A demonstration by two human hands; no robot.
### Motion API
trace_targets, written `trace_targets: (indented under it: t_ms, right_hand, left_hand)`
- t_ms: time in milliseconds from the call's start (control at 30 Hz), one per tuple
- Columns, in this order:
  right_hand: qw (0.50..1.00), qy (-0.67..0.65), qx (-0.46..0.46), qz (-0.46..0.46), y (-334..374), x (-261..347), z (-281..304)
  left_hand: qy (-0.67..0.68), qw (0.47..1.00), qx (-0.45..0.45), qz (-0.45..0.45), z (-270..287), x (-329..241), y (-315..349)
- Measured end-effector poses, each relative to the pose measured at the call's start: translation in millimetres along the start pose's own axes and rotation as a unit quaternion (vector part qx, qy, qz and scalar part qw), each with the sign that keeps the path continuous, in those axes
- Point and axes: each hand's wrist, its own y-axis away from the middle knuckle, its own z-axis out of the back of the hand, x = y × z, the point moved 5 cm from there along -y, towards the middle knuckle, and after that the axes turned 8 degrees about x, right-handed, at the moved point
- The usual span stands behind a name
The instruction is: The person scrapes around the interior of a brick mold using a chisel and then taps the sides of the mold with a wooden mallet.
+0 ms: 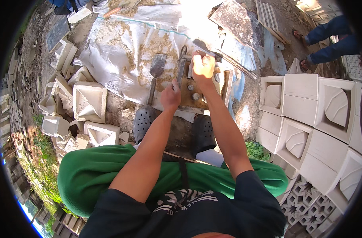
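Between my feet is a shallow box-shaped mould [228, 85] with a brown inside and several round grey knobs. My left hand [171, 96] is closed at its near left side, around the lower end of a grey metal bar [181, 68] with a looped far end. My right hand [203, 66] is a fist over the far part of the mould; what it grips is mostly hidden. A flat grey blade [201, 45] shows just beyond that fist, but I cannot tell whether it is held. Left of the bar, a trowel [158, 65] lies on the white sheet.
A sand-strewn white sheet [105, 51] spreads ahead. Broken pale cast blocks [90, 101] are heaped at left; stacked pale blocks [300, 93] and patterned vent blocks [308, 204] stand at right. Thin rods [238, 65] lie beyond the mould. Another person's legs [327, 41] are at far right.
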Motion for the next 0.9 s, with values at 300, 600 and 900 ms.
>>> trace_targets:
  t_ms: [300,600,900]
  right_hand:
    - [0.959,-0.226,-0.029,-0.170,-1.5,-22.4,8.7]
    - [0.930,-0.353,-0.053,-0.087,-6.3,-31.2,17.4]
    - [0.943,-0.307,-0.056,-0.115,14.9,-41.1,12.7]
  left_hand:
    - [0.080,0.997,0.009,-0.014,3.2,3.0,-1.3]
    - [0.058,0.998,0.038,0.010,-0.3,1.8,-6.4]
    - [0.065,0.996,0.064,0.010,-4.9,6.7,-2.4]
